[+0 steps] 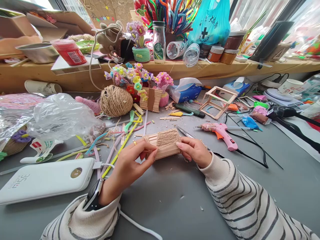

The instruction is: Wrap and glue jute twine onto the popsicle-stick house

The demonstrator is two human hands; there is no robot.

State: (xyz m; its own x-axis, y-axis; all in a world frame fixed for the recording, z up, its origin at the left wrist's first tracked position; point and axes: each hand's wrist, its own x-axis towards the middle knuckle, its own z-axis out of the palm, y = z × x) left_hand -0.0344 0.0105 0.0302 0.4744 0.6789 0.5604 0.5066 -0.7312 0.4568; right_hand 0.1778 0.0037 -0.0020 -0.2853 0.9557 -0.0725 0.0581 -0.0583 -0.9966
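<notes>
Pinching opposite ends of a small twine-wrapped block [166,154] of wooden sticks, the left hand [136,156] and right hand [195,150] each keep a fingertip grip over the middle of the gray desk [180,206]. The step appears to be settling the twine; the next move likely calls for a steady hold and even tension. Bare desk opens toward the person, while a pointed metal tool [185,131] lies just beyond, a pink glue gun [221,128] sits right and a white power bank [47,180] bounds the left.
</notes>
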